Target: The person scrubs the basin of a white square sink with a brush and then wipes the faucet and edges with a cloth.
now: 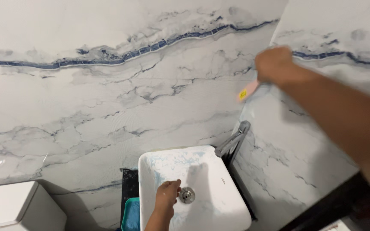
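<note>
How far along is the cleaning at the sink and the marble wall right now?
Looks done: pale blue foam is spread over the white basin. In hand: the left hand rests inside the basin beside the metal drain; the right hand holds a pink-handled tool against the marble wall near the corner, above the tap. Left: the foam is not rinsed off; I cannot tell how much wall is cleaned.

White basin (219, 214) on dark counter (129, 184)

Two bare forearms, left hand (166, 194) and right hand (274, 64) ungloved, no sleeves, rings or watch visible.
</note>
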